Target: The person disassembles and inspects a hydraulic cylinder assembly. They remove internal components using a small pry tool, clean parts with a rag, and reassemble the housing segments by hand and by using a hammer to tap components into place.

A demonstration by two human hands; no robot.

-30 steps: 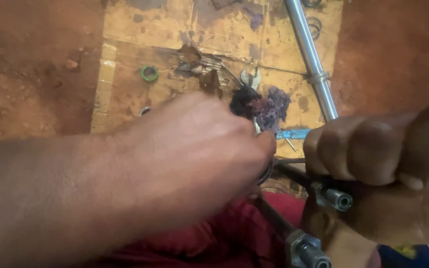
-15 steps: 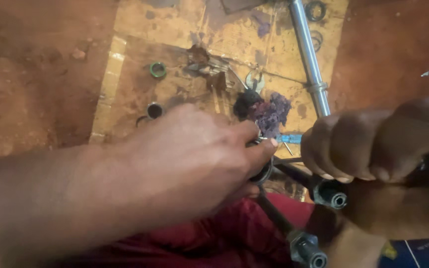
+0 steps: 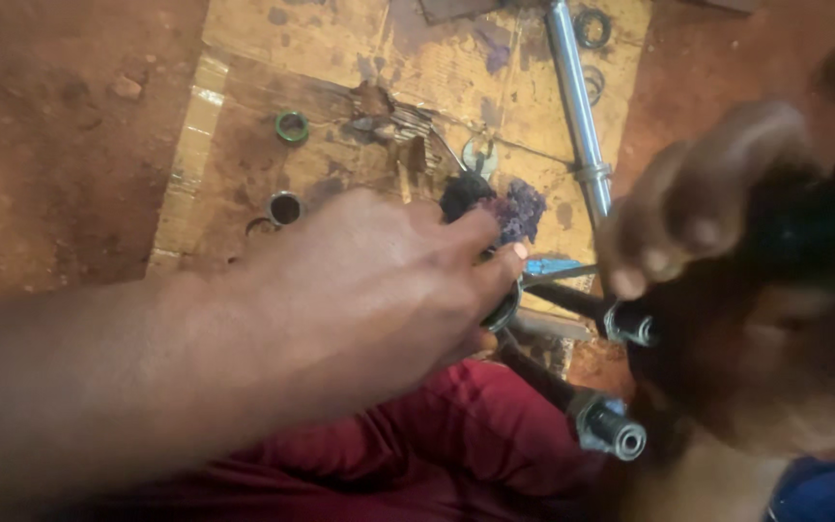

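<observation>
Metal fork legs [image 3: 620, 387] lie across red cloth [image 3: 437, 445] on lap. Left hand [image 3: 379, 290] closed on dark round part [image 3: 503, 307] at their top; right hand [image 3: 717, 222] blurred, grip unclear. Keep legs steady, press evenly w/ fingertips.

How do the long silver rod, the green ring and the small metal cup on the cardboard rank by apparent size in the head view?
1. Long silver rod, by far the largest; it runs off the top edge.
2 and 3. Green ring and small metal cup look about alike; neither clearly outranks the other.
</observation>
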